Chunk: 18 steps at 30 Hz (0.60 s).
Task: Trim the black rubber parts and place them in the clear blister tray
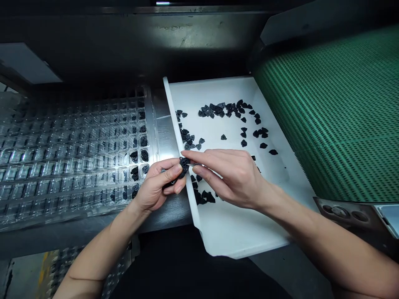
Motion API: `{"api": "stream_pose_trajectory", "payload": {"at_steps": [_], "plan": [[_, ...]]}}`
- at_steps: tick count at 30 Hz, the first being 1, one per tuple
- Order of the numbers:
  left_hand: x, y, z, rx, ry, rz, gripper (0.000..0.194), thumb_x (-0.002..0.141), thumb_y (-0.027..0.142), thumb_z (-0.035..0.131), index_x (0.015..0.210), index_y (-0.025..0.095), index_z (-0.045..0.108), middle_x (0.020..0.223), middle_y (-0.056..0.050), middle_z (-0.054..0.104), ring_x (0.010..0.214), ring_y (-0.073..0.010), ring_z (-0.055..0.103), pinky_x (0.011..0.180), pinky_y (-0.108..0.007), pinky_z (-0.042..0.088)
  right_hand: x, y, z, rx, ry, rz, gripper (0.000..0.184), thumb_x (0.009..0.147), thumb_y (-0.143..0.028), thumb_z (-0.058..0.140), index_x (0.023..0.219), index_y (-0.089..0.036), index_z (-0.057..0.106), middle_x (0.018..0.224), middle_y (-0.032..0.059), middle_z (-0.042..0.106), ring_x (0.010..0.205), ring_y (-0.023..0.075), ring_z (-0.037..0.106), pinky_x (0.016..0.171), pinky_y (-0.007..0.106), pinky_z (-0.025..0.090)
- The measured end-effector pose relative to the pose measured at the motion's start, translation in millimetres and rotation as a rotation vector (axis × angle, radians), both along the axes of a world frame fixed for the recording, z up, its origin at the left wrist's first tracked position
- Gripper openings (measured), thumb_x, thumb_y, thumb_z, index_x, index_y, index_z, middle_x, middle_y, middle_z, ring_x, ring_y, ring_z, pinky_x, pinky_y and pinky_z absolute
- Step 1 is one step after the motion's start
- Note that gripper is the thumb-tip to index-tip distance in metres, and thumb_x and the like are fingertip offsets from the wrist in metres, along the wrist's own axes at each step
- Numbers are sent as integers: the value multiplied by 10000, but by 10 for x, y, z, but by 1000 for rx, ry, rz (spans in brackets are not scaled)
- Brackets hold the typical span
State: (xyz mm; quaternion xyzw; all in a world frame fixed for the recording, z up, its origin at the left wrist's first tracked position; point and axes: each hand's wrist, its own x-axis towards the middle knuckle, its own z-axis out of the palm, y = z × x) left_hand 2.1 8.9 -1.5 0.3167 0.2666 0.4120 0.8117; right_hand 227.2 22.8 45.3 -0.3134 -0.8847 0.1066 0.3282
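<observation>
Small black plastic parts [184,162] with round, spoked faces are gripped between the thumb and fingers of my left hand [157,182], over the left rim of a white tray [243,228]. My right hand [229,174] reaches across the tray, its index fingertip at the top part and its thumb just to the right. A thin pale sliver shows between these fingertips; what it is I cannot make out. More loose black parts [218,109] lie scattered in the tray, some of them hidden behind my right hand.
Left of the tray, a stack of clear plastic blister trays [77,153] rests on a metal surface [174,211], with black parts in the right-hand pockets. On the right runs a green perforated conveyor belt [336,112]. A dark metal panel [124,45] stands at the back.
</observation>
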Motion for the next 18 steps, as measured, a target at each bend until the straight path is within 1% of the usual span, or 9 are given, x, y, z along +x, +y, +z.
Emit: {"api": "stream_pose_trajectory", "payload": {"at_steps": [5, 10, 18], "plan": [[-5, -4, 12, 5, 4, -3, 281, 1050, 377, 750, 909, 134, 734, 593, 10, 611, 436, -21, 257, 472, -238, 136, 2, 3, -11, 54, -32, -12, 329, 1102, -144, 633, 1404, -39, 709, 879, 44, 744, 707, 141, 651, 665, 296, 528], [-6, -5, 7, 5, 8, 0, 277, 1051, 368, 750, 915, 127, 753, 598, 5, 613, 440, -21, 272, 471, -228, 148, 10, -6, -9, 58, -41, -15, 330, 1102, -134, 621, 1398, -31, 723, 846, 37, 710, 706, 144, 646, 681, 302, 533], [-4, -3, 25, 11, 29, 14, 276, 1023, 386, 783, 943, 122, 786, 583, -2, 615, 433, -19, 274, 456, -200, 154, 2, -3, 27, 116, -100, -49, 315, 1114, -157, 598, 1372, -55, 746, 790, 18, 674, 660, 140, 606, 647, 297, 501]]}}
